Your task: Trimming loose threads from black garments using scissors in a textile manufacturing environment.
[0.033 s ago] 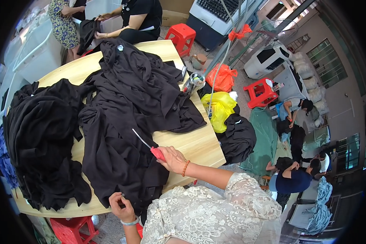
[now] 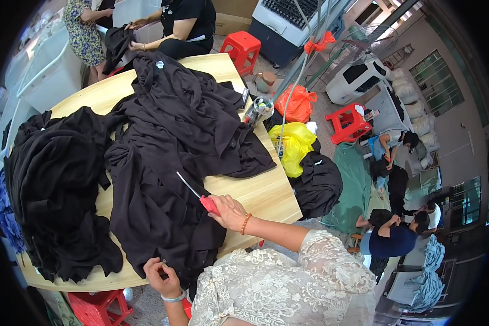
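A black garment (image 2: 152, 201) lies rumpled on the pale wooden table (image 2: 255, 196) before me, joined to a larger heap of black cloth (image 2: 182, 103) beyond it. My right hand (image 2: 229, 212) is closed around the red handle of a tool (image 2: 208, 204) with a long, thin silver blade. That blade points up and left over the cloth; the fingers hide part of the handle. At the near edge of the garment my left hand (image 2: 162, 278) is closed in a pinch on the fabric, its fingertips partly hidden.
More black clothes (image 2: 60, 185) are piled at the left. Beyond the right edge are a yellow bag (image 2: 294, 146), an orange bag (image 2: 296, 104) and a black bundle (image 2: 318, 182). Red stools (image 2: 242, 50) stand around. Two people handle dark cloth at the far side; others work at right.
Both my hands, with the red-handled tool, sit very slightly farther left. The garments on the table look the same.
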Available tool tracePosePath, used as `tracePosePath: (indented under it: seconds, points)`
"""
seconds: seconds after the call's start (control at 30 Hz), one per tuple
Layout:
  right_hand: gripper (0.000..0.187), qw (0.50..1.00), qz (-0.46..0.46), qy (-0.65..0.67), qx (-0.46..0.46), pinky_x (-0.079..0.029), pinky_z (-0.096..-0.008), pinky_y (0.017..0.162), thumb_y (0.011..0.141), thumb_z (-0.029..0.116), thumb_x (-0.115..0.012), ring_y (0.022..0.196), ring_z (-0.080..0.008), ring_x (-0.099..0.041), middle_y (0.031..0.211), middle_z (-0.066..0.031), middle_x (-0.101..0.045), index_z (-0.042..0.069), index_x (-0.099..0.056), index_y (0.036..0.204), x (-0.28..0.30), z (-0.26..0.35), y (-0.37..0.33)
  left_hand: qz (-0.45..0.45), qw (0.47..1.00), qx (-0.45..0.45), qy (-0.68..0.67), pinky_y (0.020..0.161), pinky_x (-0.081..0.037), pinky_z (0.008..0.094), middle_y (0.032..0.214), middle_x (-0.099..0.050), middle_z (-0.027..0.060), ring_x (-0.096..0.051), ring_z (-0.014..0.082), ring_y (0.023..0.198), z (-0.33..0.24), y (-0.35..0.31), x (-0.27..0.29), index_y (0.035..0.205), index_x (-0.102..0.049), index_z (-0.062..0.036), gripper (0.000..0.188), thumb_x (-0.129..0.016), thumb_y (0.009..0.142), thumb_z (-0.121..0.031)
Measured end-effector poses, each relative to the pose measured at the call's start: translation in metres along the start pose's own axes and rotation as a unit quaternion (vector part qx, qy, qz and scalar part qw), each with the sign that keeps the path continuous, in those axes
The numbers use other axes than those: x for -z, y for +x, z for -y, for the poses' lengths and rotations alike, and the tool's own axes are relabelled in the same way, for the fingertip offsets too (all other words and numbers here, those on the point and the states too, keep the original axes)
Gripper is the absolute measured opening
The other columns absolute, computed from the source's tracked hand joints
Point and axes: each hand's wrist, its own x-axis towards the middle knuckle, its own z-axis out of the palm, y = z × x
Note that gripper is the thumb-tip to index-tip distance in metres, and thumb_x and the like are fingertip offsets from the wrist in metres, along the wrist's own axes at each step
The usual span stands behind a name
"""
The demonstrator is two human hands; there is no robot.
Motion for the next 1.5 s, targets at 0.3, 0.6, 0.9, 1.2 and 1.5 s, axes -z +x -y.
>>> tracePosePath:
  seconds: [0.3, 0.6, 0.9, 1.2, 1.5]
  points:
    - [0.061, 0.996, 0.058, 0.002, -0.068, -0.047, -0.0462, 0.081, 0.077, 0.028, -0.07, 0.093, -0.0378, -0.056, 0.099, -0.0196, -0.059, 0.007, -0.043, 0.128, -0.043, 0.004, 0.027, 0.093, 0.993, -0.075, -0.005, 0.058, -0.052, 0.0346, 0.087, -0.064, 0.0162, -0.064, 0.0305, 0.069, 0.009, -0.003, 0.005, 0.086, -0.056, -0.0001, 0.02, -0.056, 0.068, 0.008]
    - [0.056, 0.998, -0.064, 0.022, 0.008, -0.042, -0.0441, 0.089, 0.078, 0.019, -0.069, 0.104, -0.0392, -0.053, 0.113, -0.0205, -0.057, 0.004, -0.047, 0.127, -0.038, -0.026, 0.027, -0.058, 0.948, 0.195, -0.246, 0.056, -0.046, 0.0187, 0.083, -0.064, 0.0034, -0.054, 0.0038, 0.061, 0.004, 0.002, -0.002, 0.086, -0.058, -0.0022, 0.008, -0.057, 0.083, 0.005]
    - [0.061, 0.991, 0.071, 0.006, -0.112, -0.037, -0.0458, 0.099, 0.082, 0.018, -0.066, 0.118, -0.0385, -0.045, 0.131, -0.0195, -0.047, 0.006, -0.038, 0.135, -0.033, -0.041, 0.015, -0.074, 0.918, 0.279, -0.272, 0.057, -0.046, 0.0188, 0.077, -0.062, 0.0008, -0.056, 0.0037, 0.062, 0.005, -0.025, -0.002, 0.088, -0.057, -0.0015, 0.002, -0.056, 0.089, -0.003]
    - [0.065, 0.996, 0.03, -0.04, -0.077, -0.042, -0.0474, 0.091, 0.08, 0.029, -0.068, 0.107, -0.0414, -0.052, 0.116, -0.0234, -0.055, 0.006, -0.04, 0.134, -0.065, -0.044, 0.043, -0.199, 0.84, 0.402, -0.305, 0.049, -0.045, 0.018, 0.079, -0.066, 0.0069, -0.056, 0.0061, 0.056, 0.032, -0.038, 0.04, 0.091, -0.058, -0.0034, 0.013, -0.054, 0.096, -0.014]
    - [0.076, 0.989, 0.064, -0.055, -0.121, -0.042, -0.0472, 0.092, 0.079, 0.036, -0.069, 0.109, -0.0404, -0.049, 0.116, -0.0222, -0.051, 0.007, -0.033, 0.14, -0.053, -0.043, 0.021, -0.062, 0.807, 0.48, -0.339, 0.05, -0.044, 0.0178, 0.081, -0.066, 0.0044, -0.056, 0.0053, 0.059, 0.017, -0.068, 0.022, 0.094, -0.062, -0.002, 0.009, -0.058, 0.092, -0.011]
